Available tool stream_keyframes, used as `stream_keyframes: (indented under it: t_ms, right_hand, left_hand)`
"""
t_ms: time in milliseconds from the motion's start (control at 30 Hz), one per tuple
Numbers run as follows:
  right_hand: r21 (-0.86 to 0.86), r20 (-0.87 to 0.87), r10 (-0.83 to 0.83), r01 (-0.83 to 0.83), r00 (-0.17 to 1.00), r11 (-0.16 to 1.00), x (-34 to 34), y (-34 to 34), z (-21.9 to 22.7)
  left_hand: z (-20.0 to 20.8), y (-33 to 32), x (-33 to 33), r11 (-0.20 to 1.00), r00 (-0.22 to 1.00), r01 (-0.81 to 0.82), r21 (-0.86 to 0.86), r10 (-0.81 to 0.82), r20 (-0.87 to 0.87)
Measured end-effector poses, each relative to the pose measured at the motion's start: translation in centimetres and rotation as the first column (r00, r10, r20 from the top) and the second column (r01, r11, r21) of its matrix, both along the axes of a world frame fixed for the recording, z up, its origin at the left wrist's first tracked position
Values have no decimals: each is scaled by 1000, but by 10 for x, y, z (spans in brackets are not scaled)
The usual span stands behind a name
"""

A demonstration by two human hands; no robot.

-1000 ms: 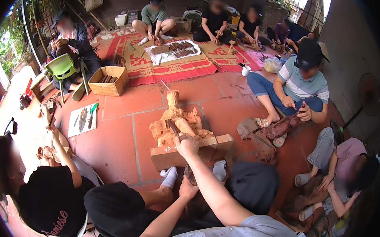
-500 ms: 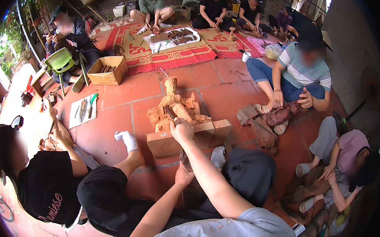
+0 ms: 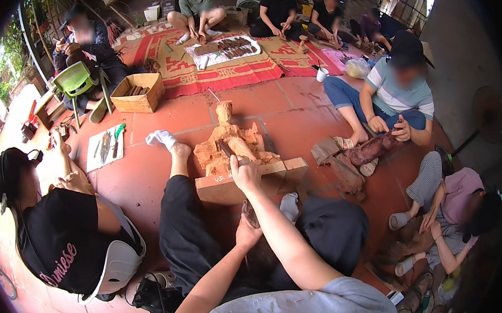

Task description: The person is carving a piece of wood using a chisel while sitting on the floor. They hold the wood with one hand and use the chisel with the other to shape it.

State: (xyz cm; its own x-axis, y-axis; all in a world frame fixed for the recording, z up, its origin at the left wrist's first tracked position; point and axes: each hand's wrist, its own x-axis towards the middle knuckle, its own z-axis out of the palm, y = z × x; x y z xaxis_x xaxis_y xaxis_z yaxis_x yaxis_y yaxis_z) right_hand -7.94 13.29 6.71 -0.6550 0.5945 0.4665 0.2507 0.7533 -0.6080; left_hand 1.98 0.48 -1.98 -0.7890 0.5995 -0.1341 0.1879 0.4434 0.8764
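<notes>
A carved seated figure (image 3: 229,132) in light orange-brown wood stands on a thick wooden block (image 3: 247,183) in front of me. My right hand (image 3: 244,173) is closed round a dark-handled tool (image 3: 223,147), which lies against the figure's front; its working end cannot be made out. Lower and nearer to me, my left hand (image 3: 248,233) grips a dark brown wooden piece (image 3: 249,212) whose full shape is hidden. Both hands are on the near side of the block, the left one below the right forearm.
Around me several people sit carving, one with a dark reddish carving (image 3: 373,151) at right. A cardboard box (image 3: 138,93), a white sheet with tools (image 3: 106,147) and a green chair (image 3: 75,81) lie ahead left. A red patterned mat (image 3: 178,74) covers the far floor.
My left leg has stretched forward, its white-socked foot now further from me and left of the block. My hands stay nearly in place, the right still at the figure with the tool.
</notes>
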Motion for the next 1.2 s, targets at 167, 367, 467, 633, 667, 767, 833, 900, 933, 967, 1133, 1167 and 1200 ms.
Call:
stream_keyframes:
  t_ms: [167,367,467,633,667,767,833,900,933,967,1133,1167,1200]
  right_hand:
    - [-528,-528,-43,-289,848,798,11,19,-5]
    - [-867,-493,-631,-400,599,297,56,62,-34]
    - [-909,-414,-665,-321,621,265,84,66,-49]
    - [-844,-473,-375,-287,797,453,114,43,-53]
    - [-822,-474,-291,-299,831,485,123,32,-56]
    - [-786,-400,-105,-281,911,551,149,24,-70]
    - [-844,-340,-135,-239,931,480,166,13,-62]
    - [-858,-359,-180,-247,916,451,176,20,-71]
    - [-862,-348,-193,-233,917,449,176,23,-73]
    - [-872,-326,-211,-207,921,444,179,22,-73]
    - [-870,-280,-205,-157,938,468,184,7,-76]
    - [-869,-281,-203,-159,938,469,185,4,-77]
    - [-869,-283,-197,-164,939,466,187,1,-80]
  left_hand:
    - [8,1,1,1000,999,29,0,-29,-14]
    - [1,3,-2,997,1000,6,-80,-5,21]
    - [11,-1,-4,996,999,13,-93,-10,35]
    - [19,-2,-3,1000,999,2,-18,-1,50]
    - [21,-3,-3,999,998,-4,-32,6,58]
    - [11,-1,-3,1000,999,-9,-16,10,35]
    - [4,-3,-4,1000,1000,-19,-5,19,14]
    - [5,0,-4,1000,1000,-2,8,2,-8]
    - [3,0,-6,999,1000,14,30,-14,-9]
    - [3,0,-6,999,1000,16,31,-16,-9]
    - [5,-1,-3,1000,1000,7,12,-7,17]
    - [7,0,-6,1000,1000,3,14,-4,18]
    - [15,1,-4,1000,1000,9,-18,-9,29]
